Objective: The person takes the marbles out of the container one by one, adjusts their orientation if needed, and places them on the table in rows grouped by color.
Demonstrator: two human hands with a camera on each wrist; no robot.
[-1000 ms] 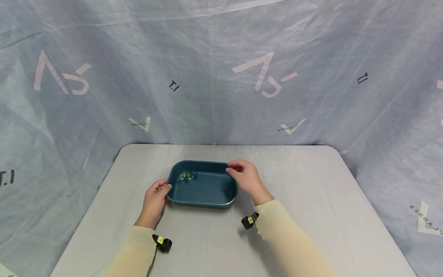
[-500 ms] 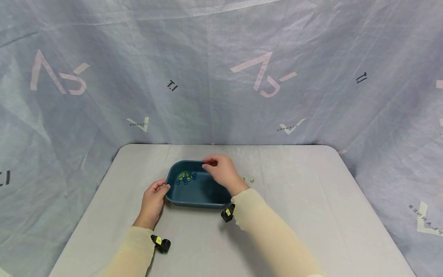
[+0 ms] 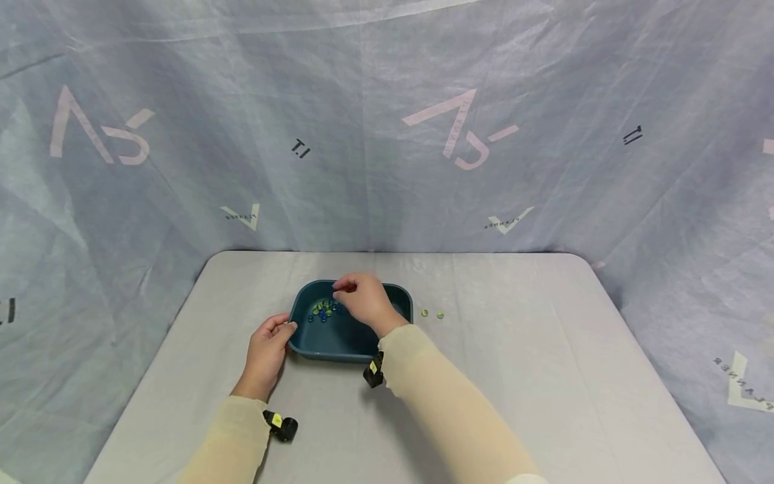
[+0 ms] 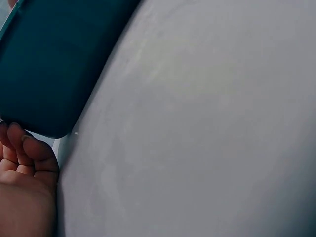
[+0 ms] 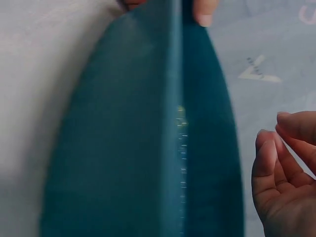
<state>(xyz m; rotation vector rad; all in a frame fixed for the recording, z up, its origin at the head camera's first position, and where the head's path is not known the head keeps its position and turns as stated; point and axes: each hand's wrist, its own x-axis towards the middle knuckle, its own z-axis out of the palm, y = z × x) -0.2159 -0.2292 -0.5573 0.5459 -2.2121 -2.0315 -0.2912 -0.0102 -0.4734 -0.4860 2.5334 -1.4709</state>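
A dark teal rectangular tray (image 3: 345,339) sits on the table. Several green and blue glass marbles (image 3: 323,310) cluster at its left end. My left hand (image 3: 269,349) grips the tray's left side, thumb over the rim; in the left wrist view its curled fingers (image 4: 37,150) are at the tray's corner. Over the tray's far middle is my right hand (image 3: 363,300), bent fingertips just above and right of the marbles. The right wrist view shows its thumb and fingers (image 5: 264,163) a little apart, with nothing visible between them. The right hand covers part of the tray's inside.
Two green marbles (image 3: 432,314) lie on the pale tablecloth (image 3: 514,363) just right of the tray. A grey printed curtain (image 3: 375,134) hangs behind the table and along both sides. Each wrist carries a small black camera (image 3: 283,427).
My right hand has moved left from the tray's right rim to above the marbles, uncovering the two green marbles on the table. The left hand keeps its grip on the tray.
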